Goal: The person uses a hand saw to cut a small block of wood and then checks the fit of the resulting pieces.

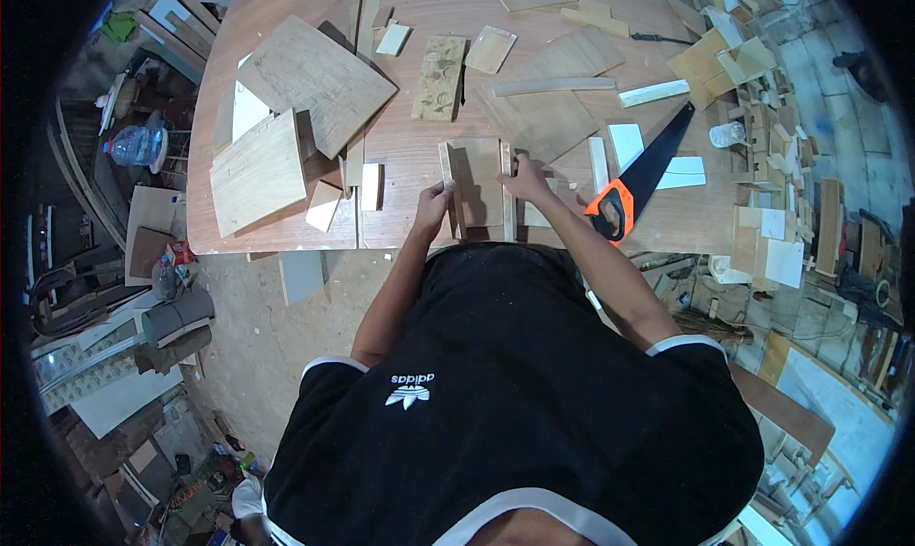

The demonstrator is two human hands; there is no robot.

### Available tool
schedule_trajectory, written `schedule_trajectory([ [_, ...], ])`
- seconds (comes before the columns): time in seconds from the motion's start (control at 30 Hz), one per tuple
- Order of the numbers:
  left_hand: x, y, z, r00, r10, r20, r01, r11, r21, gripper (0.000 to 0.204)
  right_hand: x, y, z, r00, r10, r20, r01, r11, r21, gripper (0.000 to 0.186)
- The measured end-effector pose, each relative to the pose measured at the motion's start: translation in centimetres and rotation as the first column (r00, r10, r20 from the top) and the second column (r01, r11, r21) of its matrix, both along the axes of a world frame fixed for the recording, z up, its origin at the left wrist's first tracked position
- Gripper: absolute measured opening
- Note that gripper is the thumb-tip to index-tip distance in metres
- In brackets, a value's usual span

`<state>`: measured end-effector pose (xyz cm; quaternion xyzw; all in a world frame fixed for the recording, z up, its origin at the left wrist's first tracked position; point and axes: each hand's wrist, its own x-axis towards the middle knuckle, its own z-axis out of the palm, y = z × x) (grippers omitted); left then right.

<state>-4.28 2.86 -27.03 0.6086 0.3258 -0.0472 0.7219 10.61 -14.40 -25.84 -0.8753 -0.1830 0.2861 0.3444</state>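
Observation:
My left hand [434, 206] grips the left side piece [445, 165] of a small wooden assembly near the table's front edge. My right hand [525, 178] presses on the right side strip [506, 192] of the same assembly. Between the two upright strips lies a flat brown wooden panel [477, 179]. Both forearms reach up from my black shirt toward it. My fingers hide the lower ends of the strips.
A black hand saw with an orange handle [637, 177] lies just right of my right hand. Large plywood boards [319, 70] and many small offcuts cover the wooden table [400, 232]. A plastic bottle [136, 146] stands left of the table. Scrap wood piles up at the right.

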Motion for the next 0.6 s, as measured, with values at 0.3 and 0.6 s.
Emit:
schedule_trajectory([
  [0.3, 1.7, 1.7, 3.5, 0.995, 0.101, -0.009, -0.087, 0.8, -0.593, 0.047, 4.5, 0.8, -2.6, 0.913, -0.406, 0.039, 0.407, 0.912, -0.043, 0.073],
  [0.6, 2.7, 2.5, 4.9, 0.995, 0.102, 0.018, -0.091, 0.946, -0.31, 0.03, 5.1, -4.4, 0.2, 0.966, -0.146, -0.215, 0.144, 0.989, -0.026, 0.062],
])
